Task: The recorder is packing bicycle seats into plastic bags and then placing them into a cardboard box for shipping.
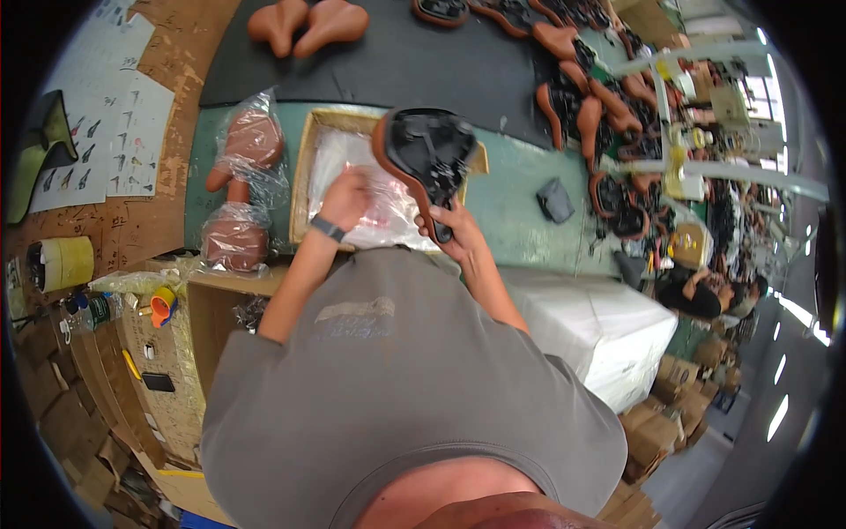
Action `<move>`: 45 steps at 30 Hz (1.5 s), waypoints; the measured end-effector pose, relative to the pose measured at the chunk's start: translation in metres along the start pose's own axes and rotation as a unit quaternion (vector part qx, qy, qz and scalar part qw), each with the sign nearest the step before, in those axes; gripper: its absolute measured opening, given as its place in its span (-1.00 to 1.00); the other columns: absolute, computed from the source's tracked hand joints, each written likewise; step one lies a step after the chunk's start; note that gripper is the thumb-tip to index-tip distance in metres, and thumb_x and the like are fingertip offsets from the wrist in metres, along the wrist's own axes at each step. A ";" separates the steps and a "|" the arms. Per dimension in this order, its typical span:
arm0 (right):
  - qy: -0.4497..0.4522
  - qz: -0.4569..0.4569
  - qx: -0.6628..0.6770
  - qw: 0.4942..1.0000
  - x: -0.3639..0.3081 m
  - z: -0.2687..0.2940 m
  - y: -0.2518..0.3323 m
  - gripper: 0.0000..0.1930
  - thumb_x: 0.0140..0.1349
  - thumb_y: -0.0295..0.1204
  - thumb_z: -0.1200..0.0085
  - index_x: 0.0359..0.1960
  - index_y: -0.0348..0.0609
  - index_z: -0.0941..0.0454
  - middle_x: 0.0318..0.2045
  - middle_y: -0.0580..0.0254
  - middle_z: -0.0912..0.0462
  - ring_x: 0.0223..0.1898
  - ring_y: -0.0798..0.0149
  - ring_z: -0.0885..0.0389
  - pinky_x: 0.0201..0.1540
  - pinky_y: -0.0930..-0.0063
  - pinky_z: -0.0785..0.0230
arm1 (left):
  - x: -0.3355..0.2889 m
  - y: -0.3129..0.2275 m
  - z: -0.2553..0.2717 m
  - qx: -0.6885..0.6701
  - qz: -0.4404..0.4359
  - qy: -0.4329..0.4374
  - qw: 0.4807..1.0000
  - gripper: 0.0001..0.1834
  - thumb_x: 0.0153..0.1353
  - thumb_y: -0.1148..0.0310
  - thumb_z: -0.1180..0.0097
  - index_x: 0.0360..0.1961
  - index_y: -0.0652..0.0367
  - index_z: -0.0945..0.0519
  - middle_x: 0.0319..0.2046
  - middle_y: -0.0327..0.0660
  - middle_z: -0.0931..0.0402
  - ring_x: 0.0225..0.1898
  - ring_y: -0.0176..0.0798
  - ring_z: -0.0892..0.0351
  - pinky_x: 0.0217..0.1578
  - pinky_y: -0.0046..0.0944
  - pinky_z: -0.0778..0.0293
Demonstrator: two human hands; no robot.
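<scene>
In my right hand (452, 227) is a bicycle saddle (425, 145), gripped by its narrow nose, with the black underside facing up and brown cover showing along the edge. My left hand (346, 199), with a dark band on its wrist, is at the clear plastic bags (339, 152) lying in an open cardboard box (301, 181). Motion smears its fingers, so whether they pinch a bag cannot be made out. To the left of the box, two brown saddles wrapped in clear plastic, a far wrapped saddle (256, 139) and a near wrapped saddle (235, 244), lie on the green tabletop (520, 167).
Two bare brown saddles (308, 25) lie on the black mat (423, 66). More saddles (586, 115) crowd the far right. A small dark packet (555, 200) sits right of the box. A white wrapped carton (590, 331) stands by my right arm; an open carton (233, 286) stands by my left.
</scene>
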State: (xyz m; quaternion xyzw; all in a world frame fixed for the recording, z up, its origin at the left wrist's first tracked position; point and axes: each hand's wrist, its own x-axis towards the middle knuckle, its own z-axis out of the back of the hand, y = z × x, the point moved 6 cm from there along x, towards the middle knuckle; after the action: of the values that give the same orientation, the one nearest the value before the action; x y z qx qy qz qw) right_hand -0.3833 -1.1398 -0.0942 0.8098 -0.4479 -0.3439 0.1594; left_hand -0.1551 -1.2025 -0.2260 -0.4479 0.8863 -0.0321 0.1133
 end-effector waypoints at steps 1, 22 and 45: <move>-0.035 0.030 0.005 0.999 -0.005 -0.011 0.020 -0.41 0.33 -0.50 -0.41 0.36 -0.27 -0.47 0.01 0.08 -0.74 -0.19 0.19 -0.75 -0.20 0.29 -0.70 | 0.002 -0.033 -0.044 -0.014 -0.040 -0.157 0.987 -0.84 0.47 0.51 -0.05 -0.06 0.15 -0.66 -0.21 -0.28 -0.66 -0.22 -0.29 -0.68 -0.17 -0.27 -0.65; -0.089 0.138 -0.090 0.982 0.540 0.121 0.335 -0.05 0.56 -0.28 -0.27 0.72 -0.14 0.18 0.34 -0.16 -0.54 -0.07 -0.11 -0.87 -0.19 0.08 -0.87 | -0.026 -0.297 -0.180 0.495 -0.439 -0.526 0.534 -0.64 0.72 0.25 -0.06 0.12 0.33 -0.76 -0.44 -0.40 -0.45 -0.44 -0.52 -0.31 -0.40 -0.38 -0.26; -0.204 -0.029 0.092 0.974 0.102 0.327 0.147 0.05 0.48 0.49 0.10 0.72 -0.03 -0.08 0.42 -0.05 -0.56 0.16 -0.07 -0.78 0.30 -0.23 -0.62 | 0.120 0.069 -0.037 0.784 0.009 -0.071 0.616 -0.67 0.50 0.20 -0.29 0.11 0.19 -0.77 -0.12 -0.05 -0.81 -0.14 -0.14 -0.79 -0.10 -0.13 -0.67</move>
State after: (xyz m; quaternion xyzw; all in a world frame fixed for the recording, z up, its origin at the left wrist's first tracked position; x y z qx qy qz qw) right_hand -0.6655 -1.2891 -0.2859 0.7463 -0.4771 -0.4637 -0.0210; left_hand -0.2865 -1.2591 -0.2213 -0.1810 0.5170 -0.6821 0.4845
